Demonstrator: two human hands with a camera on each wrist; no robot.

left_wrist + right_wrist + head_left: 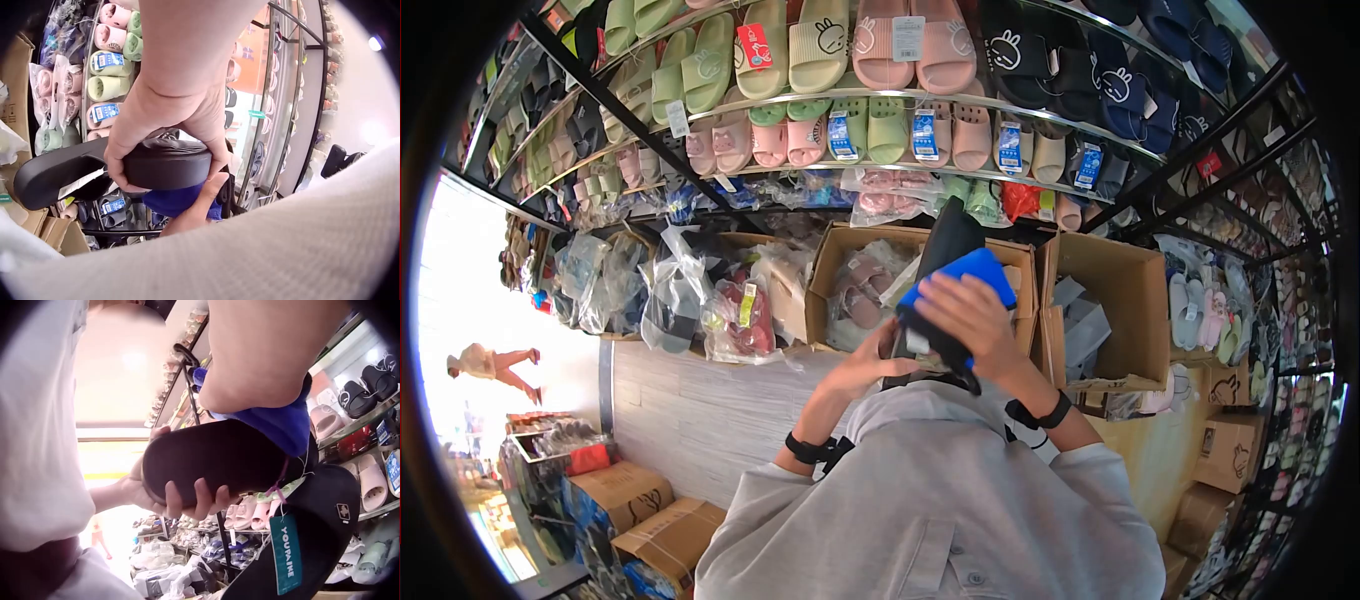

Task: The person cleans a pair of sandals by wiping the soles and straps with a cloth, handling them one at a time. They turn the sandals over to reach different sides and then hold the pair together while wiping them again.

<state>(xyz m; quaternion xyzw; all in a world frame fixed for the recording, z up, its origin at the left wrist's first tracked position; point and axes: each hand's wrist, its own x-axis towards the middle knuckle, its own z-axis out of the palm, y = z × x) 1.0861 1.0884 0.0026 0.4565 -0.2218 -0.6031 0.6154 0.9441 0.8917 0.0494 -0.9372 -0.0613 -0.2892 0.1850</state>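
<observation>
My left hand (860, 368) grips one black slipper (209, 462) around its heel end, fingers and thumb on its sides. A second black slipper (319, 528) hangs beside it, with a teal tag (285, 555) on a string. Over the slippers, my right hand (975, 318) holds a bright blue plush cloth (980, 272) against them, fingers spread across it. A thin black curved piece (182, 355) sticks out past the cloth in the right wrist view. The right palm hides much of the slippers' upper side.
Shelves of slippers (915, 55) rise ahead. Below them stand an open carton (825, 280) with bagged slippers and another carton (1150, 300) with plastic inside. Bagged footwear (745, 315) lies to the left. Closed cartons (670, 540) sit at lower left, and a person (495, 365) is farther off.
</observation>
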